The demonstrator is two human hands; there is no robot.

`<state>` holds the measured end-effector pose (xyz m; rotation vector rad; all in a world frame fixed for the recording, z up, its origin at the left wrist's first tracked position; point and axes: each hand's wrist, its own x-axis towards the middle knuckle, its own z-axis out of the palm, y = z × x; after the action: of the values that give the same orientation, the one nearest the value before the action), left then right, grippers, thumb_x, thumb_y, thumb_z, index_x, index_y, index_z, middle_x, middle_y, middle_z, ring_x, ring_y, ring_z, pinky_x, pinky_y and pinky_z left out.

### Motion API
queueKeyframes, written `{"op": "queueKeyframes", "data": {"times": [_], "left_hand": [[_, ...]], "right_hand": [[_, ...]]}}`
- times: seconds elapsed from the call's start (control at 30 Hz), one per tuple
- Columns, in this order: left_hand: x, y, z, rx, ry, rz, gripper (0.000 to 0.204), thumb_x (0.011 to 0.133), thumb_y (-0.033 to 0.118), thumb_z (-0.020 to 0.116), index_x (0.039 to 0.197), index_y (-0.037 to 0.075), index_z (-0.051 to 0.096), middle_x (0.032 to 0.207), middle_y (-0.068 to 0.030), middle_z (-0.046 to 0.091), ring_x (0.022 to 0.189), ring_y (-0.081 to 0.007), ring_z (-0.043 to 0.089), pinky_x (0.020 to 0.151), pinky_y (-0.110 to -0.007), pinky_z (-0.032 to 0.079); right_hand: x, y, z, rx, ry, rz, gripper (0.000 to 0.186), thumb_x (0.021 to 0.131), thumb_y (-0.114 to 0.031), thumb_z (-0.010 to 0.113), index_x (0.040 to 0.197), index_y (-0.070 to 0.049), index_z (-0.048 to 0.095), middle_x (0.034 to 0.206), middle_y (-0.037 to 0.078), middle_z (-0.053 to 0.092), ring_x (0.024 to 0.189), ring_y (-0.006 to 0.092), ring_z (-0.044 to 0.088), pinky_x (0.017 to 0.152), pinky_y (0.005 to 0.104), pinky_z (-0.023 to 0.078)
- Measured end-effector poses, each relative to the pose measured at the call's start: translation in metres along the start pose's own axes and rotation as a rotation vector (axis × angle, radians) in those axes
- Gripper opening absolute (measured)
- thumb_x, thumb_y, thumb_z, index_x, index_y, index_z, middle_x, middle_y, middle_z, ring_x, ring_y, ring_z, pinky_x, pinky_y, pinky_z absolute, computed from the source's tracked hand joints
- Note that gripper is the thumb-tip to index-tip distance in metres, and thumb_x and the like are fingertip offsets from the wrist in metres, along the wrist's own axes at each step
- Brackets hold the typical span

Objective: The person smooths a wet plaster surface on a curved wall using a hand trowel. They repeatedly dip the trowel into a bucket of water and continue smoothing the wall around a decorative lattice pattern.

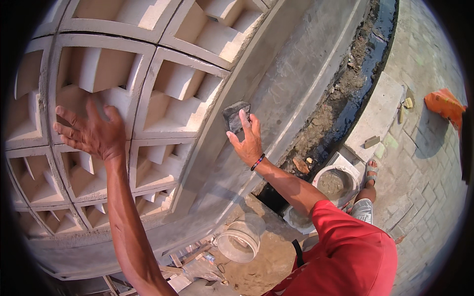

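My left hand (pixel 94 130) rests with fingers spread against the pale breeze-block wall (pixel 106 40), over the edge of a block's opening. To its right, my right hand (pixel 248 143) holds a dark grey, roughly square pad (pixel 237 112) against the smooth grey plastered band (pixel 276 93) beside the blocks. The pad looks like a sponge or foam piece; its exact kind is unclear. A dark beaded bracelet circles my right wrist. My fingers cover part of the pad's lower edge.
A muddy, water-filled ditch (pixel 371 74) runs along the wall's foot. A bucket of wet mortar (pixel 356 178) stands near my foot, and a translucent bucket (pixel 257 241) sits below. An orange sack (pixel 441 109) lies on the paving (pixel 414 182) at right.
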<state>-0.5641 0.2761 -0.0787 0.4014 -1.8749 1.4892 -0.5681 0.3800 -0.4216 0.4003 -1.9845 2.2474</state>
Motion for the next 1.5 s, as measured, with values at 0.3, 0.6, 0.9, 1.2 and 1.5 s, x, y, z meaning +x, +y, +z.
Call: {"op": "queueKeyframes", "data": {"times": [0.3,0.6,0.9,1.2,1.5], "left_hand": [[-0.005,-0.006,0.009,0.004,0.02,0.023,0.036,0.08,0.039,0.055,0.114,0.026,0.063,0.152,-0.0172,0.015,0.136,-0.0493,0.009,0.107,-0.058,0.01],[0.005,-0.002,0.007,0.022,0.033,0.027,0.038,0.08,0.039,0.055,0.115,0.026,0.062,0.151,-0.0186,0.016,0.135,-0.0503,0.01,0.107,-0.059,0.01],[-0.004,-0.006,0.006,0.089,-0.02,0.02,0.042,0.081,0.042,0.055,0.12,0.027,0.059,0.149,-0.0207,0.018,0.133,-0.0524,0.013,0.106,-0.06,0.014],[0.003,0.001,0.011,0.046,0.032,0.047,0.042,0.082,0.042,0.055,0.12,0.026,0.059,0.149,-0.0204,0.017,0.133,-0.0522,0.012,0.105,-0.061,0.015],[-0.002,-0.002,0.006,-0.005,0.071,0.049,0.041,0.08,0.043,0.057,0.119,0.03,0.059,0.149,-0.0207,0.019,0.133,-0.0525,0.013,0.106,-0.06,0.014]], "right_hand": [[0.183,0.023,-0.076,-0.039,0.211,0.022,0.073,0.081,-0.027,0.065,0.143,-0.009,0.031,0.117,0.026,0.04,0.11,0.0388,0.043,0.092,0.0437,0.039],[-0.032,-0.006,0.019,0.075,-0.028,0.131,0.077,0.078,-0.022,0.069,0.144,-0.015,0.029,0.128,0.028,0.03,0.117,0.0448,0.034,0.099,0.0532,0.029],[0.164,0.021,-0.068,0.109,0.259,0.15,0.07,0.08,-0.026,0.065,0.141,-0.008,0.035,0.118,0.025,0.04,0.111,0.0408,0.041,0.096,0.0455,0.036],[-0.007,-0.002,0.014,0.041,0.058,0.028,0.076,0.076,-0.023,0.071,0.142,-0.016,0.033,0.127,0.027,0.031,0.115,0.0425,0.036,0.098,0.0522,0.03],[0.241,0.028,-0.096,-0.096,0.462,-0.082,0.06,0.081,-0.023,0.062,0.131,0.003,0.043,0.11,0.029,0.058,0.096,0.0353,0.057,0.086,0.0397,0.043]]}}
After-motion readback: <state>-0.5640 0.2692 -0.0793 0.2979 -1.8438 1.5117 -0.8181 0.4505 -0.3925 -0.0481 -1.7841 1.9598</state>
